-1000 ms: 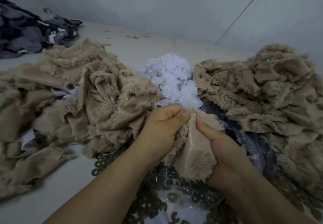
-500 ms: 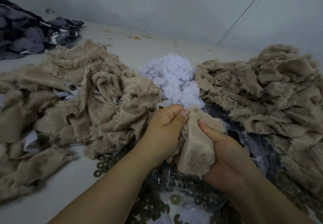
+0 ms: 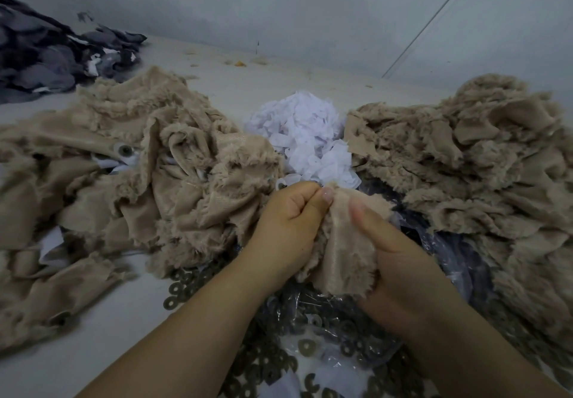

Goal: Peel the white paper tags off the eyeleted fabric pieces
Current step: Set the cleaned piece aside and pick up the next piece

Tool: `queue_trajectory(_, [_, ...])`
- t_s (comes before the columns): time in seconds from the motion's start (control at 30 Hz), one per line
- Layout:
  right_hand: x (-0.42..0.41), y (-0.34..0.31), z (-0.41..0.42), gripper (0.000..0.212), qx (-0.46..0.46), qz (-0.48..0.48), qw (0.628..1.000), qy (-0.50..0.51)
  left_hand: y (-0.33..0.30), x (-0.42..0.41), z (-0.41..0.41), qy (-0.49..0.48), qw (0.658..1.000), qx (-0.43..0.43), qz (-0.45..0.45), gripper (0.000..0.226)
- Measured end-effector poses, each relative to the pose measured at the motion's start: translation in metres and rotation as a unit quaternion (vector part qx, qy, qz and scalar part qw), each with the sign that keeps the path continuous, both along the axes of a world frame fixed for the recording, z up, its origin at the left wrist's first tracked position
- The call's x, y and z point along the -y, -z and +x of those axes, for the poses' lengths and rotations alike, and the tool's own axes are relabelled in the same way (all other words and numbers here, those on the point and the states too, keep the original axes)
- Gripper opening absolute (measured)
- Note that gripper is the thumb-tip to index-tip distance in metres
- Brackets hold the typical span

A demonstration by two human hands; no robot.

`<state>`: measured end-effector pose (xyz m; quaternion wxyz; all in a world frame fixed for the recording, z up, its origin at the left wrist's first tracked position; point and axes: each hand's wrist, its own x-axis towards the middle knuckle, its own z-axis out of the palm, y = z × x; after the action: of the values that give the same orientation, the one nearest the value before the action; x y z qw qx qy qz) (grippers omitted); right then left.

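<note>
Pale table [image 3: 217, 90] heaped with beige fabric; left hand [image 3: 288, 220], right hand [image 3: 400, 270] both pinching fabric piece [image 3: 344, 252]

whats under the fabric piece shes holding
Under the fabric piece, gripped by the left hand and right hand, lies a clear plastic bag with metal rings. What lies directly beneath the fabric is covered.
</note>
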<state>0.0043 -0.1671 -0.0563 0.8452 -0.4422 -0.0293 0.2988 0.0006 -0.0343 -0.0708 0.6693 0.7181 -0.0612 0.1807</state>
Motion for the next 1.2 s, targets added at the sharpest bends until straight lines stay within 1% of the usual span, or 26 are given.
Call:
queue_trajectory(0.03, [-0.0014, 0.0013, -0.001, 0.065, 0.015, -0.018, 1.0, 0.014, 0.0002, 0.0006, -0.0002, 0.001, 1.0, 0.001, -0.01, 0.046])
queue_trajectory(0.07, [-0.0024, 0.0032, -0.0012, 0.064, 0.026, -0.027, 0.999, 0.025, -0.0002, 0.0008, -0.0008, 0.001, 1.0, 0.0, -0.023, 0.044])
queue_trajectory(0.17, [-0.004, 0.005, -0.0001, 0.044, 0.027, -0.027, 0.998, 0.042, -0.0001, 0.0003, -0.0014, 0.001, 0.998, -0.012, -0.064, 0.039])
queue_trajectory(0.23, [-0.0025, 0.0048, 0.0016, 0.038, 0.03, -0.022, 0.998, 0.055, -0.0016, -0.0008, -0.0012, 0.001, 0.997, -0.015, -0.08, 0.041])
queue_trajectory(0.3, [-0.0013, 0.0045, 0.0021, 0.04, 0.033, -0.024, 0.997, 0.068, -0.0027, -0.0034, -0.0022, 0.006, 0.999, 0.0, -0.052, 0.053])
queue_trajectory(0.33, [-0.0014, 0.0044, 0.002, 0.043, 0.032, -0.028, 0.996, 0.074, -0.0031, -0.0043, -0.003, 0.007, 1.0, 0.009, -0.021, 0.054])
queue_trajectory(0.4, [-0.0014, 0.0039, 0.0016, 0.047, 0.028, -0.035, 0.995, 0.09, -0.0023, -0.0053, -0.0048, 0.01, 0.999, 0.011, 0.042, 0.049])
queue_trajectory(0.47, [-0.0002, 0.0026, 0.0023, 0.044, 0.024, -0.032, 0.994, 0.104, -0.0003, -0.0057, -0.0037, 0.002, 0.998, 0.007, 0.06, 0.034])
queue_trajectory(0.5, [0.0001, 0.0019, 0.003, 0.04, 0.022, -0.028, 0.993, 0.108, 0.0004, -0.006, -0.0027, -0.005, 0.999, 0.006, 0.05, 0.025])
queue_trajectory(0.53, [0.0006, 0.0017, 0.0035, 0.036, 0.019, -0.025, 0.993, 0.114, 0.0009, -0.0068, -0.0018, -0.011, 0.999, 0.003, 0.036, 0.022])
queue_trajectory(0.67, [-0.0009, 0.0031, 0.005, 0.028, 0.006, -0.019, 0.991, 0.135, -0.0007, -0.0084, -0.001, -0.006, 0.998, -0.021, -0.06, 0.029])
queue_trajectory(0.77, [-0.003, 0.0034, 0.0047, 0.032, -0.011, -0.018, 0.991, 0.13, -0.0018, -0.0071, -0.0009, -0.001, 0.996, -0.034, -0.086, 0.037])
queue_trajectory(0.87, [-0.0026, 0.0004, 0.0024, 0.046, -0.01, -0.011, 0.996, 0.09, -0.0021, -0.0065, -0.0009, -0.004, 0.995, -0.038, -0.094, 0.036])
queue_trajectory(0.9, [-0.0025, -0.0002, 0.0014, 0.048, -0.006, -0.01, 0.997, 0.076, -0.0025, -0.0063, -0.0006, -0.003, 0.994, -0.04, -0.1, 0.035])
queue_trajectory(0.97, [-0.0017, -0.0001, -0.0002, 0.04, 0.0, -0.012, 0.998, 0.066, -0.003, -0.0055, -0.0011, 0.01, 0.993, -0.04, -0.112, 0.038])
queue_trajectory(1.03, [-0.001, 0.0005, -0.0012, 0.034, 0.008, -0.022, 0.997, 0.07, -0.0037, -0.0049, -0.0027, 0.025, 0.994, -0.036, -0.1, 0.043])
queue_trajectory(1.13, [-0.0004, 0.0004, -0.0014, 0.037, 0.012, -0.032, 0.996, 0.083, -0.0034, -0.0045, -0.0048, 0.03, 0.998, -0.033, -0.04, 0.032])
queue_trajectory(1.2, [-0.0005, -0.0009, -0.0018, 0.038, 0.004, -0.027, 0.996, 0.083, -0.0014, -0.0048, -0.0037, 0.02, 0.997, -0.054, -0.055, 0.027])
